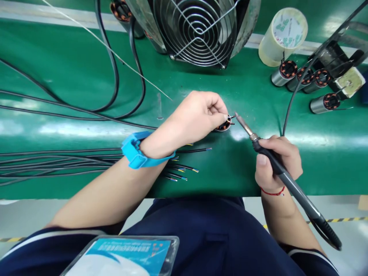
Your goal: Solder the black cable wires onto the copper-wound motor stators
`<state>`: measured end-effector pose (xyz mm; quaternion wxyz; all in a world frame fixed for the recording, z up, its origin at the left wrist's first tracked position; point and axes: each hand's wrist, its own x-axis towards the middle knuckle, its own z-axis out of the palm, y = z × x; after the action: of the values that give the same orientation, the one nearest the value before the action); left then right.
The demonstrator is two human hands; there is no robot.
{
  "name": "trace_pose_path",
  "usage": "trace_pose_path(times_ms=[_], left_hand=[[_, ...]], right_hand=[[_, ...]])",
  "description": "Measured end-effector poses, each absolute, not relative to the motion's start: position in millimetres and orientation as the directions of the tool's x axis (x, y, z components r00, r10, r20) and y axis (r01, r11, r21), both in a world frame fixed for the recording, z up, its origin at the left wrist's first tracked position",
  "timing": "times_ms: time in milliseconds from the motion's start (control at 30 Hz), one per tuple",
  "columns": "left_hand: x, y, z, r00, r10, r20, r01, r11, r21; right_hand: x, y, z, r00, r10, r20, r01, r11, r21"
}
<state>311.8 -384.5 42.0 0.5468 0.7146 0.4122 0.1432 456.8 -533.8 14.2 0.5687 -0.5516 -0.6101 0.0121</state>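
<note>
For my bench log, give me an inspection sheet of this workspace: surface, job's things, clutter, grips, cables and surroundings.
Surface: green bench top, small specks and marks.
Job's things: wound part, partly hidden; soldering iron, tip beside it, contact unclear.
Clutter: fan at the back; tape roll and four metal-cased parts to the right.
Left grip: pinched at the wound part; what it pinches is hidden.
Right grip: closed around the soldering iron's handle.
Cables: black cables at left, coloured cores showing at several ends.
Surroundings: striped floor tape; other people, nothing seen.
</note>
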Motion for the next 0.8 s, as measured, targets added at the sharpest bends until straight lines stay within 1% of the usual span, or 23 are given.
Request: trace_pose_path(times_ms=[167,333,567,800], left_hand=[[311.3,-385.4,41.3,0.62,0.748,-0.239,0.424,-0.062,0.903],[313.6,-385.7,44.1,0.589,0.758,-0.279,0.454,-0.025,0.891],[315.3,-385.6,46.7,0.58,0.765,-0.28,0.462,-0.026,0.886],[316.2,-386.6,48.6,0.566,0.77,-0.294,0.469,-0.008,0.883]], right_hand=[[456.6,-532.6,14.5,0.229,0.723,0.652,0.677,0.363,-0.64],[456.0,-532.3,14.9,0.218,0.723,0.655,0.674,0.374,-0.637],[454.4,-532.6,15.6,0.229,0.727,0.647,0.689,0.349,-0.635],[454.5,-531.6,15.8,0.214,0.731,0.648,0.683,0.362,-0.634]])
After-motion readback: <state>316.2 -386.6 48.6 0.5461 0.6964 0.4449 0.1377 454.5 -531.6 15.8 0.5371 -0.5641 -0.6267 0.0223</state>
